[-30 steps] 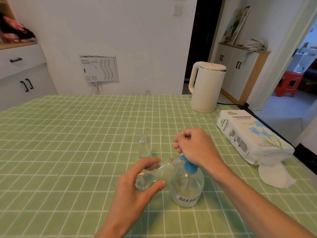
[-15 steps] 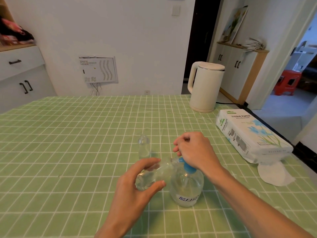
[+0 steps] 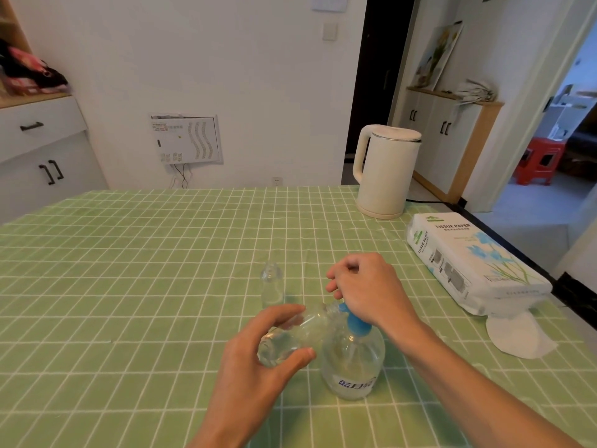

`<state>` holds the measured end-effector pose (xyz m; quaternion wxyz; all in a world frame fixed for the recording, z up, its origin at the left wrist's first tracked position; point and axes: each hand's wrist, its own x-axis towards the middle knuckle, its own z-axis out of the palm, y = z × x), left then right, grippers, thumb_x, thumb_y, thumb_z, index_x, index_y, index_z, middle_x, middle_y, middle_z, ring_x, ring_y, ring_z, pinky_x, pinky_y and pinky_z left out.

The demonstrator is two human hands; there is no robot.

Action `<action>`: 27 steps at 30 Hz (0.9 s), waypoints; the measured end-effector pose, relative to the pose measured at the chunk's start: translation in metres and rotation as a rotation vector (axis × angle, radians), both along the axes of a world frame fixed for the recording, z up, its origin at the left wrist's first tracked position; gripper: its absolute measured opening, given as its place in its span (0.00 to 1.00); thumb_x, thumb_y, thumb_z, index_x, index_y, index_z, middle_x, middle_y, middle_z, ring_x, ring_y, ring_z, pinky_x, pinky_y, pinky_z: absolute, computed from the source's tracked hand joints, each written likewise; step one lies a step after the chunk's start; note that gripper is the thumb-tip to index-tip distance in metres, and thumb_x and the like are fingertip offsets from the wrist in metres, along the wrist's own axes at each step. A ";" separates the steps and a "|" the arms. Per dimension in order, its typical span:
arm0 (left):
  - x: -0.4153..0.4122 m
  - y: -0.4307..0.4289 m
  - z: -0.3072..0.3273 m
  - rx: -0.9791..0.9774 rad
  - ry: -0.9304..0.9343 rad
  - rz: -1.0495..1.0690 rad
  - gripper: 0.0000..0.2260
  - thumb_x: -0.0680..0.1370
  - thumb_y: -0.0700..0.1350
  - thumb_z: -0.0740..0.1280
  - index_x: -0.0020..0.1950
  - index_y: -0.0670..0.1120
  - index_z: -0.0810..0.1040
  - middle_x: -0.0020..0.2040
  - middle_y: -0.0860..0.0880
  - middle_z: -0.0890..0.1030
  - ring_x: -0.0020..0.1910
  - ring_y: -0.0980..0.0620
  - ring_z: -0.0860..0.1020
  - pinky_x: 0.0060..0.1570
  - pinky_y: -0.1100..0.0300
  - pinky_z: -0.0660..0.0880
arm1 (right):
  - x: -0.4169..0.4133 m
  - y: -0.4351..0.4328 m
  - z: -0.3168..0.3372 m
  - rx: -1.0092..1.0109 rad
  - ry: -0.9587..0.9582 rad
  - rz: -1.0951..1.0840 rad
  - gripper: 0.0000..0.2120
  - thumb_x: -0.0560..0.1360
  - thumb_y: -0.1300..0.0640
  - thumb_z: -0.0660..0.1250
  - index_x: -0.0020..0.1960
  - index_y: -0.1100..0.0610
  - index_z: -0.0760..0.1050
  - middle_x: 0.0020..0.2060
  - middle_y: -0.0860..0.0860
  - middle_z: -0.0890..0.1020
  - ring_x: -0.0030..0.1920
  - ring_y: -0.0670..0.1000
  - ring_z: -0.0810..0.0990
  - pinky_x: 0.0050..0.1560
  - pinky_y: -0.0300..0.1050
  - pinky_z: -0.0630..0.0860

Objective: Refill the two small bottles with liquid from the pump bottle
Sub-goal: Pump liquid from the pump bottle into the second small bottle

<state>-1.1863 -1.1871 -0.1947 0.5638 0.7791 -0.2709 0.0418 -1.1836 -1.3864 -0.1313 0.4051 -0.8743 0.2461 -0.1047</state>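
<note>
Positions unchanged: my left hand [image 3: 258, 363] still grips the tilted small bottle [image 3: 290, 337] at the spout, right hand [image 3: 368, 292] stays curled on the pump bottle [image 3: 353, 367], so filling continues.

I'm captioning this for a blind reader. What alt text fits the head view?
A person's left hand holds a small clear bottle tilted, its mouth at the blue pump head of a pump bottle, which the right hand grips. A second small bottle stands behind on the green table.

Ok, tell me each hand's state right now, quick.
Left hand: holds a tilted small bottle.
Right hand: fingers curled over the blue pump head, gripping it.
</note>
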 end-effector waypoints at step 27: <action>0.001 -0.001 0.001 0.000 -0.002 0.004 0.24 0.70 0.39 0.82 0.60 0.58 0.83 0.55 0.62 0.87 0.59 0.63 0.83 0.57 0.78 0.70 | 0.000 -0.004 -0.002 0.122 -0.082 0.054 0.17 0.85 0.63 0.63 0.44 0.51 0.84 0.37 0.47 0.89 0.38 0.45 0.87 0.45 0.40 0.81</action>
